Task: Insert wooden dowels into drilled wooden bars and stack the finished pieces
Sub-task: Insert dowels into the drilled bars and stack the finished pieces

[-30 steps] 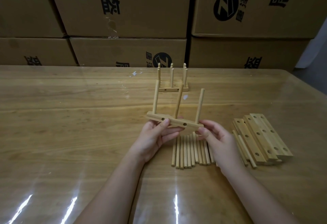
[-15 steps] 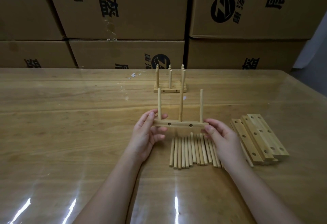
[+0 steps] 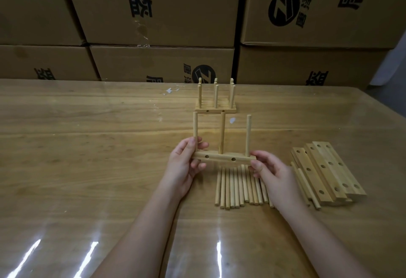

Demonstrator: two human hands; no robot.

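Both hands hold one drilled bar (image 3: 224, 158) level near the middle of the desk (image 3: 87, 146). Three dowels (image 3: 222, 132) stand upright in its top, and two side holes face the camera. The left hand (image 3: 182, 163) has its grip pinched on the bar's 9 o'clock end, thumb on the near face and fingers curled behind by the leftmost dowel. The right hand (image 3: 272, 174) pinches the 3 o'clock end between thumb and fingertips. Whether the bar touches the desk cannot be told. At 6 o'clock from it a row of loose dowels (image 3: 237, 185) lies side by side, partly under the right hand. At 3 to 4 o'clock lies a pile of bare drilled bars (image 3: 327, 172). At 12 o'clock the finished pieces (image 3: 215, 102) stand close together, dowels up. Printed cardboard boxes (image 3: 164, 9) are stacked behind the desk.
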